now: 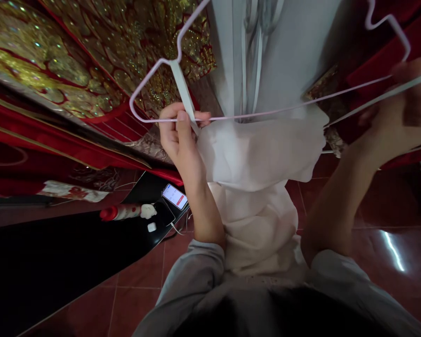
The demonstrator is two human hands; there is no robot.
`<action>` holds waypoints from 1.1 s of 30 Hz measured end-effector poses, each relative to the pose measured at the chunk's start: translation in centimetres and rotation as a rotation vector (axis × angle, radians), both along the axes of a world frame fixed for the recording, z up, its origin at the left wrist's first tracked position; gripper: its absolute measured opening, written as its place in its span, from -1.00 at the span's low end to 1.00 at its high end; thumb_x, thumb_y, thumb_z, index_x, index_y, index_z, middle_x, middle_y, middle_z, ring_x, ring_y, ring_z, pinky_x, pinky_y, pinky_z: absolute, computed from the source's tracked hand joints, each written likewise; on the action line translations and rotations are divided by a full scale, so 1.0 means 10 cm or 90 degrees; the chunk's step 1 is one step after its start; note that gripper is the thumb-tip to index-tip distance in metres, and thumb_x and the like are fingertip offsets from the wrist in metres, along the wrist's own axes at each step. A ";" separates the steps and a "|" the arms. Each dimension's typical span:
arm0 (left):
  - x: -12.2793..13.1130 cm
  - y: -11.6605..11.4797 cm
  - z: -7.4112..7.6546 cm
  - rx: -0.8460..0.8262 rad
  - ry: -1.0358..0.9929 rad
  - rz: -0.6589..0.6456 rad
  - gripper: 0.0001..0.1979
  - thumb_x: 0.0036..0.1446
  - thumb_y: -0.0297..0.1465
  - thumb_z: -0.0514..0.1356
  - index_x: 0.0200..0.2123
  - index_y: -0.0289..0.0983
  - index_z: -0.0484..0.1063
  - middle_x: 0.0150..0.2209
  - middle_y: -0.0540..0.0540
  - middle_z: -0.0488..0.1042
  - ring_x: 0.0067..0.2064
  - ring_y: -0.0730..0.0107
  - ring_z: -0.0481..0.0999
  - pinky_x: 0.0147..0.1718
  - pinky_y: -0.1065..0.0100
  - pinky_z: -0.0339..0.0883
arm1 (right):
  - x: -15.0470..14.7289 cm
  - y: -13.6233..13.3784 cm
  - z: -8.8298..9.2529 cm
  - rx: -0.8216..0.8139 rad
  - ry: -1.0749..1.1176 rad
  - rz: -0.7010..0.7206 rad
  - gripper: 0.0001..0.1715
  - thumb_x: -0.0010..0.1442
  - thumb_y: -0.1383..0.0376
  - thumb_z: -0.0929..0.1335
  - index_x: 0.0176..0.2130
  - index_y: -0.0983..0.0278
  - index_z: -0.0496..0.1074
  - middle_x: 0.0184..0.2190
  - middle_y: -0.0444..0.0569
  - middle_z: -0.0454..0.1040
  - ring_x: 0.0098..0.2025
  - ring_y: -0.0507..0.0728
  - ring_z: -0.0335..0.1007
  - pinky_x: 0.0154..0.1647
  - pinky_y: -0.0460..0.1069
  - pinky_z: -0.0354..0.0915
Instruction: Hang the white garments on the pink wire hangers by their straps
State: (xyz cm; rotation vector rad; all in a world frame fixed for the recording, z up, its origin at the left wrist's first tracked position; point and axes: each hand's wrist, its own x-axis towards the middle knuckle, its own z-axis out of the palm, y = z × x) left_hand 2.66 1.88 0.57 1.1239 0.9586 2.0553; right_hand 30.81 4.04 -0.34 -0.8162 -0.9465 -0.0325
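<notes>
Item: pale pink wire hanger [277, 111], held up at chest height in front of the person, with a white garment [259, 159] hanging below its bottom bar.

Left hand [180, 135]: fingers curled closed, thumb pinching the bottom bar and a white strap [182, 89] near the hanger's left shoulder.

Right hand [407, 107]: at the hanger's right end, blurred; its grip cannot be told.

Behind: red and gold embroidered fabric [73, 61] and a pale hanging garment [284, 47].

Below left: black table [56, 262] bearing a lit phone [175, 196], a red-capped bottle [122, 213] and a small white charger [152, 227].

Underfoot: red tiled floor [372, 210].
</notes>
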 end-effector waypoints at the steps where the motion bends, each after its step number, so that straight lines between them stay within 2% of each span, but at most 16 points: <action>1: 0.00 0.00 0.00 -0.002 -0.001 0.004 -0.81 0.40 -0.14 0.22 -0.21 -0.10 0.41 -0.37 0.00 0.55 -0.34 0.28 0.55 -0.22 0.22 0.47 | 0.15 0.05 0.01 -0.029 -0.004 -0.006 -0.51 0.14 0.57 0.35 -0.26 0.00 0.68 -0.32 -0.32 0.62 -0.40 -0.15 0.48 -0.32 -0.21 0.36; 3: 0.01 0.00 -0.01 0.013 -0.016 -0.013 -0.84 0.39 -0.19 0.24 -0.22 -0.10 0.42 -0.39 0.00 0.56 -0.37 0.29 0.53 -0.25 0.23 0.44 | 0.37 0.12 0.03 -0.053 -0.037 0.022 -0.58 0.09 0.57 0.41 -0.29 0.04 0.68 -0.33 -0.35 0.61 -0.24 -0.08 0.56 -0.11 -0.16 0.43; 5: 0.01 0.01 -0.01 0.027 -0.030 -0.029 -0.87 0.39 -0.24 0.24 -0.23 -0.12 0.42 -0.40 0.00 0.56 -0.39 0.31 0.51 -0.28 0.24 0.41 | 0.45 0.17 0.09 -0.055 -0.095 0.098 -0.65 0.08 0.53 0.46 -0.26 0.09 0.68 -0.33 -0.30 0.60 -0.18 -0.05 0.57 -0.06 -0.14 0.43; 7: 0.00 0.02 -0.01 0.015 -0.019 -0.023 -0.86 0.41 -0.24 0.22 -0.22 -0.13 0.40 -0.40 0.01 0.55 -0.39 0.32 0.49 -0.29 0.24 0.40 | 0.40 0.18 0.17 -0.036 -0.171 0.180 -0.66 0.09 0.45 0.49 -0.15 0.09 0.67 -0.24 -0.26 0.61 -0.11 -0.03 0.57 0.00 -0.13 0.42; 9: -0.02 0.04 -0.01 0.007 -0.006 -0.010 -0.84 0.44 -0.23 0.18 -0.22 -0.14 0.38 -0.40 0.01 0.54 -0.39 0.32 0.48 -0.29 0.25 0.37 | 0.27 0.17 0.29 -0.036 -0.260 0.226 -0.52 0.08 0.45 0.51 -0.02 0.07 0.62 -0.11 -0.22 0.61 -0.02 0.01 0.54 0.07 -0.10 0.41; 11: -0.04 0.05 0.00 0.012 -0.006 -0.011 -0.85 0.45 -0.24 0.17 -0.21 -0.15 0.37 -0.40 0.00 0.53 -0.39 0.33 0.46 -0.30 0.25 0.35 | 0.15 0.15 0.42 -0.071 -0.351 0.222 -0.38 0.04 0.54 0.49 0.05 0.09 0.58 -0.06 -0.18 0.58 -0.02 0.03 0.52 0.09 -0.07 0.39; 13: -0.05 0.05 0.00 0.017 -0.015 -0.016 -0.83 0.44 -0.22 0.18 -0.22 -0.15 0.38 -0.40 0.00 0.52 -0.39 0.32 0.45 -0.30 0.25 0.35 | 0.10 0.15 0.53 -0.131 -0.418 0.174 -0.27 -0.03 0.65 0.44 0.07 0.13 0.56 -0.09 -0.16 0.56 -0.09 0.02 0.48 0.08 -0.05 0.36; 15: -0.05 0.05 -0.01 0.012 -0.022 -0.026 -0.80 0.40 -0.17 0.23 -0.23 -0.14 0.38 -0.41 0.00 0.52 -0.39 0.30 0.46 -0.30 0.26 0.35 | 0.10 0.19 0.59 -0.186 -0.466 0.110 -0.23 -0.08 0.70 0.39 0.05 0.17 0.55 -0.12 -0.16 0.54 -0.12 0.02 0.44 0.06 -0.03 0.33; 17: -0.04 0.05 -0.03 0.013 -0.028 -0.037 -0.79 0.37 -0.16 0.25 -0.22 -0.14 0.37 -0.40 0.00 0.53 -0.39 0.30 0.46 -0.31 0.27 0.34 | 0.09 0.26 0.60 -0.197 -0.488 0.062 -0.27 -0.07 0.69 0.36 0.04 0.19 0.53 -0.08 -0.18 0.52 -0.05 0.05 0.42 0.06 0.00 0.30; 19: -0.02 0.05 -0.06 0.012 -0.021 -0.038 -0.80 0.38 -0.17 0.24 -0.19 -0.15 0.36 -0.39 0.00 0.54 -0.39 0.33 0.46 -0.29 0.28 0.34 | 0.03 0.31 0.55 -0.094 -0.448 0.040 -0.38 0.02 0.60 0.36 0.02 0.18 0.52 -0.06 -0.20 0.51 0.03 0.10 0.41 0.10 0.04 0.29; 22: 0.01 0.05 -0.09 0.015 -0.008 -0.034 -0.79 0.41 -0.17 0.21 -0.20 -0.17 0.35 -0.38 -0.01 0.54 -0.40 0.35 0.44 -0.26 0.27 0.36 | -0.25 0.22 0.40 0.100 -0.367 0.058 -0.66 0.15 0.38 0.37 -0.07 0.18 0.58 -0.20 -0.14 0.54 -0.05 0.15 0.44 0.10 0.13 0.32; 24: 0.01 0.05 -0.09 0.007 -0.005 -0.032 -0.79 0.40 -0.17 0.22 -0.22 -0.15 0.35 -0.39 -0.02 0.53 -0.40 0.33 0.43 -0.25 0.26 0.37 | -0.49 0.06 0.27 0.052 -0.399 0.124 -0.71 0.18 0.29 0.36 -0.10 0.18 0.58 -0.23 -0.04 0.55 -0.09 0.19 0.45 0.08 0.20 0.34; 26: 0.01 0.04 -0.09 -0.006 0.004 -0.023 -0.82 0.40 -0.19 0.22 -0.22 -0.12 0.36 -0.37 -0.02 0.54 -0.38 0.30 0.43 -0.22 0.24 0.39 | -0.70 -0.13 0.14 -0.124 -0.487 0.207 -0.62 0.15 0.30 0.37 -0.02 0.10 0.52 -0.14 -0.03 0.56 -0.05 0.23 0.46 0.14 0.30 0.34; 28: 0.00 0.02 -0.11 -0.013 0.014 -0.024 -0.85 0.39 -0.20 0.23 -0.19 -0.12 0.38 -0.34 -0.04 0.56 -0.32 0.27 0.46 -0.18 0.24 0.39 | -0.85 -0.27 0.01 -0.246 -0.536 0.206 -0.51 0.12 0.29 0.39 0.06 0.01 0.45 -0.06 -0.05 0.55 0.02 0.26 0.44 0.32 0.40 0.22; 31: -0.03 -0.03 -0.16 -0.006 0.043 -0.004 -0.84 0.39 -0.22 0.23 -0.19 -0.18 0.44 -0.32 -0.06 0.53 -0.24 0.27 0.50 -0.13 0.25 0.37 | -0.95 -0.34 -0.13 -0.270 -0.492 0.145 -0.49 0.14 0.27 0.36 0.09 -0.01 0.42 -0.04 -0.03 0.51 0.12 0.26 0.37 0.49 0.44 -0.03; 33: -0.06 -0.11 -0.17 -0.012 0.107 0.032 -0.80 0.39 -0.23 0.23 -0.25 -0.21 0.51 -0.30 -0.08 0.51 -0.19 0.26 0.49 -0.07 0.23 0.34 | -0.98 -0.34 -0.18 -0.254 -0.459 0.150 -0.52 0.17 0.26 0.33 0.09 0.00 0.42 -0.03 -0.03 0.50 0.16 0.26 0.34 0.52 0.44 -0.12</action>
